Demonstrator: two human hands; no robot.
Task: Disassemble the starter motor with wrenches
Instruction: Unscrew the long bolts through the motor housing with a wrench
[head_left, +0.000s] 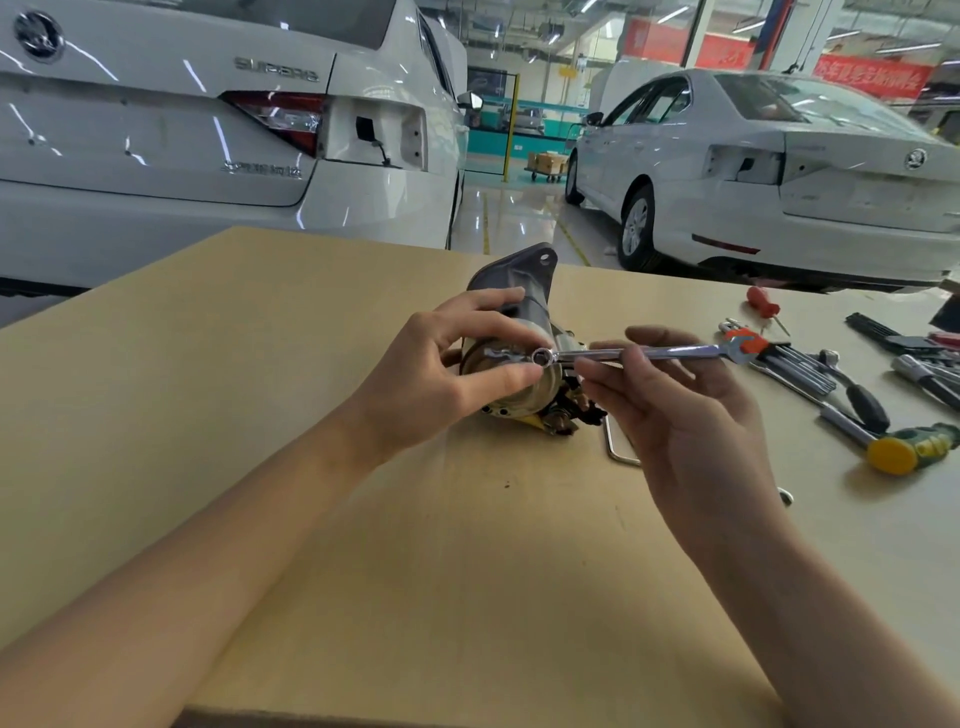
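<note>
Colours on the workbench
Table (260, 364) tan; wrench (644, 353) chrome; mallet (906, 449) at right yellow and green; far screwdriver (761, 301) red-handled; both cars (208, 130) white.

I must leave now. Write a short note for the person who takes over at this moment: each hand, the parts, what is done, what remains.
Left hand: grips the starter motor, which lies on the table.
Right hand: holds the combination wrench by its shaft, ring end at the motor's end cap.
Done: wrench in place; no removed parts visible.
Left: loosen the fastener, go on taking the motor apart. Other tools and a hammer lie to the right.
</note>
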